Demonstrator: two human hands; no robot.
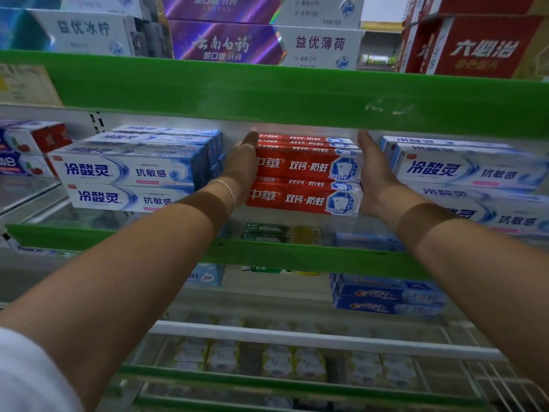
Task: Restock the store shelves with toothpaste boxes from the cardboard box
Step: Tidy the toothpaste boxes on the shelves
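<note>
A stack of red toothpaste boxes point(306, 176) sits on the middle shelf, two high at the front with more behind. My left hand point(242, 168) lies flat against the stack's left end, fingers straight. My right hand point(375, 173) presses flat against its right end. Both palms squeeze the stack from the sides. White-and-blue toothpaste boxes point(130, 171) are piled to the left, and more of the same white-and-blue boxes point(472, 173) stand to the right. The cardboard box is not in view.
A green shelf edge point(297, 96) runs above the hands, with purple boxes point(225, 43) and red cartons point(475, 46) on top. A lower green shelf edge point(267, 257) holds blue boxes point(389, 295) beneath. White wire rails point(297, 337) cross further down.
</note>
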